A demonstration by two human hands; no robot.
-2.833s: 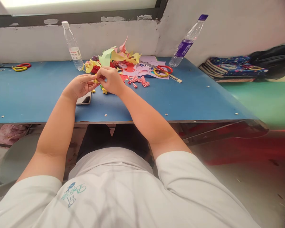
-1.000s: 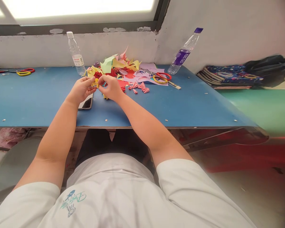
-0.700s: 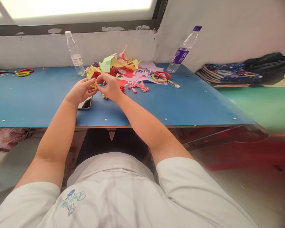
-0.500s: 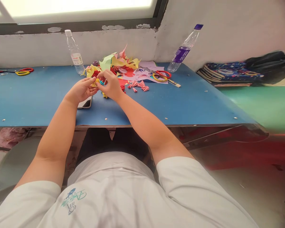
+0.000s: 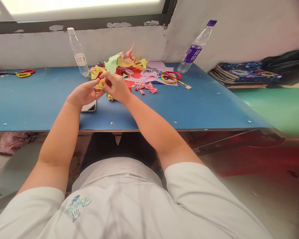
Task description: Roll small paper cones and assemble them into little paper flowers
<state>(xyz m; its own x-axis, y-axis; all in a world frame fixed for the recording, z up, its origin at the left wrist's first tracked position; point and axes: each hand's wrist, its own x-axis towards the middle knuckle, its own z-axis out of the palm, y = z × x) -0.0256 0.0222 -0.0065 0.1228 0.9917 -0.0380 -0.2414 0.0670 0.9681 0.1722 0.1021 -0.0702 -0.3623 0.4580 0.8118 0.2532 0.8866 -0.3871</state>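
Above the blue table, my left hand [image 5: 84, 94] and my right hand [image 5: 116, 87] meet at a small piece of yellow paper [image 5: 100, 84]. My left fingers support it from the left and below, while the right thumb and forefinger pinch it from the other side. Its exact folded shape is partly hidden by the fingers. Just beyond my hands lies a heap of crumpled coloured paper [image 5: 112, 62]. Several small pink paper cones [image 5: 147, 87] rest to the right of my right hand. A small yellow paper piece [image 5: 110, 97] lies under it. Below my left hand a phone [image 5: 90, 107] shows in part.
Red-and-yellow-handled scissors [image 5: 170, 77] lie on lilac paper, near a flat stick [image 5: 184, 85]. A white-capped bottle [image 5: 79, 54] and a purple-labelled bottle [image 5: 193, 51] stand at the back. More scissors [image 5: 25, 73] lie far left. Folded cloths [image 5: 244, 74] are beyond the table's right end.
My right fingers have shifted slightly on the yellow paper, and the turquoise piece seen beside them is now hidden. The view has tilted a little; both hands stay together.
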